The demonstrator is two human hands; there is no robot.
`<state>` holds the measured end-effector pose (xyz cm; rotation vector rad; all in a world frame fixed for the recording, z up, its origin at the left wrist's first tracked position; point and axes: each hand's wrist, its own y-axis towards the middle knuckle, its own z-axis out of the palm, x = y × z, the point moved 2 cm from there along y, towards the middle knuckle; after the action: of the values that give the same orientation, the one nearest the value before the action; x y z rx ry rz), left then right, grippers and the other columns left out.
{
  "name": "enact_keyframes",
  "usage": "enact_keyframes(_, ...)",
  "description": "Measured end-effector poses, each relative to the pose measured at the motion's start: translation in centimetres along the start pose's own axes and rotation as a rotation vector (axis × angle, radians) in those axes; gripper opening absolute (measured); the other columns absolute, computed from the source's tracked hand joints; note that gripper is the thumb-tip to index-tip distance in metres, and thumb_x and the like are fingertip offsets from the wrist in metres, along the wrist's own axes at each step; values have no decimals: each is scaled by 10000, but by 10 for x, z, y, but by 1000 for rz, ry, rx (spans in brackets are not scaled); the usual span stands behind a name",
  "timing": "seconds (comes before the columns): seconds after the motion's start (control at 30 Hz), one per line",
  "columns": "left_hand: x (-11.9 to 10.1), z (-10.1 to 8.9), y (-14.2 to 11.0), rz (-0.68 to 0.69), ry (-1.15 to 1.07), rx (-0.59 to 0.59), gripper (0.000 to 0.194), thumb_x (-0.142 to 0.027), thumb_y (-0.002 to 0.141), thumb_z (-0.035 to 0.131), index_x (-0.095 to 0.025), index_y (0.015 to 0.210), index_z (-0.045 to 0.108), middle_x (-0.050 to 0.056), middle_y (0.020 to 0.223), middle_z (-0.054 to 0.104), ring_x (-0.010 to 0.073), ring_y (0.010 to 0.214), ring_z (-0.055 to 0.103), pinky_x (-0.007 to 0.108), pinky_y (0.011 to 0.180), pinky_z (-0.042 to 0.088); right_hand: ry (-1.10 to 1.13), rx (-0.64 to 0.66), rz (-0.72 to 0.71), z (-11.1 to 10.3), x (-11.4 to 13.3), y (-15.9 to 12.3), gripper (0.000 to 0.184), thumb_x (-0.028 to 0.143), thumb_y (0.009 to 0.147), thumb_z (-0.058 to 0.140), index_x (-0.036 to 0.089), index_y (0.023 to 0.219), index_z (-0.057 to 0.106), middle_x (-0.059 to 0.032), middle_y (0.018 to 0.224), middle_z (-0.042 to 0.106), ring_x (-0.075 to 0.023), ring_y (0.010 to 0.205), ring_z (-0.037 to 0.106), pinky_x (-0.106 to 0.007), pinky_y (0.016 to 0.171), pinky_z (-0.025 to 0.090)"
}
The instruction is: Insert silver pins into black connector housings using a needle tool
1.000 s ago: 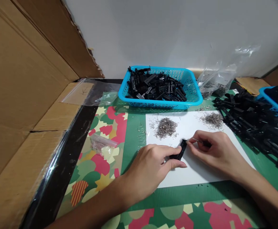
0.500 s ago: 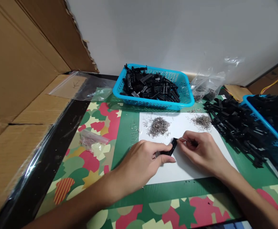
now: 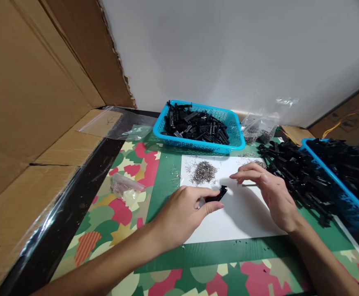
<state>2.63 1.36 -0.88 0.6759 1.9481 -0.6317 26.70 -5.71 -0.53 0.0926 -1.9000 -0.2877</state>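
Observation:
My left hand (image 3: 187,213) is closed on a narrow black plastic part (image 3: 218,195), pinched between thumb and fingers over the white sheet (image 3: 210,228). The far end of the part juts out past the fingertips. To its right, my right hand (image 3: 268,191) hovers with the index and middle fingers stretched to the left. A thin metal tool (image 3: 249,185) pokes out from under this hand; most of it is hidden. Behind the left hand lies a pile of tiny bent metal pieces (image 3: 204,172). A second small pile (image 3: 257,163) is partly covered by the right hand.
A blue basket (image 3: 198,145) of black parts stands at the back. More black parts (image 3: 299,181) are heaped at the right, beside another blue basket (image 3: 336,181). Clear plastic bags (image 3: 259,125) lie behind. Cardboard (image 3: 37,82) rises on the left.
My right hand has drawn away from the black part, and its fingers have opened out from a pinch. The left hand keeps its hold. The camera view has shifted slightly.

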Motion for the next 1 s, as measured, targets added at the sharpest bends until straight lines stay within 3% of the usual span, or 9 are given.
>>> enact_keyframes(0.07, -2, 0, 0, 11, -6, 4, 354, -446, 986, 743, -237, 1254, 843, 59, 1125, 856, 205, 848, 686, 299, 706, 478, 40, -27, 84, -1, -4, 2, 608, 587, 1109, 408, 211, 1027, 878, -94, 874, 718, -222, 807, 666, -341, 716, 540)
enact_keyframes(0.13, -3, 0, 0, 16, -8, 8, 345, -429, 982, 749, -231, 1246, 845, 54, 1125, 860, 209, 858, 699, 302, 718, 492, 112, -73, 229, 1, -9, 4, 649, 646, 1085, 455, 172, 911, 862, -65, 666, 667, -173, 562, 611, -285, 502, 475)
enact_keyframes(0.2, -3, -1, 0, 16, -8, 9, 352, -423, 973, 758, -222, 1248, 843, 51, 1126, 863, 209, 843, 701, 305, 717, 503, 226, -81, 334, 5, -13, 5, 637, 691, 1034, 550, 148, 862, 834, -71, 625, 690, -164, 461, 609, -275, 423, 470)
enact_keyframes(0.3, -4, -1, 0, 24, -1, 12, 359, -412, 967, 760, -213, 1255, 839, 54, 1170, 857, 199, 800, 693, 309, 708, 517, 370, -42, 379, 10, -15, 7, 550, 666, 972, 686, 139, 918, 835, -121, 750, 789, -218, 580, 738, -330, 554, 623)
enact_keyframes(0.43, -5, -1, 0, 41, 7, 18, 351, -396, 982, 747, -212, 1268, 832, 56, 1181, 855, 203, 797, 698, 310, 704, 521, 385, 16, 440, 8, -16, 7, 298, 458, 889, 875, 175, 976, 834, -103, 835, 830, -226, 722, 799, -339, 718, 668)
enact_keyframes(0.53, -5, 0, 0, 46, 1, 18, 354, -402, 988, 755, -223, 1286, 825, 48, 1199, 851, 210, 836, 717, 304, 700, 513, 287, 53, 407, 9, -14, 5, 238, 400, 890, 883, 188, 968, 807, -82, 839, 821, -211, 727, 783, -326, 728, 645)
enact_keyframes(0.73, -2, 2, 0, 49, 1, 6, 327, -408, 985, 779, -249, 1266, 835, 42, 1218, 847, 210, 824, 736, 311, 724, 532, -92, 59, 208, 16, -7, 0, 221, 409, 1063, 661, 208, 992, 720, -52, 889, 722, -172, 751, 677, -275, 677, 546)
enact_keyframes(1.0, -2, 2, -1, 65, 23, 15, 325, -418, 1001, 765, -270, 1283, 827, 57, 1257, 833, 236, 882, 782, 335, 800, 570, -261, 162, 195, 14, -1, -3, 194, 393, 1085, 611, 226, 1037, 698, -53, 935, 736, -177, 731, 633, -277, 608, 482)
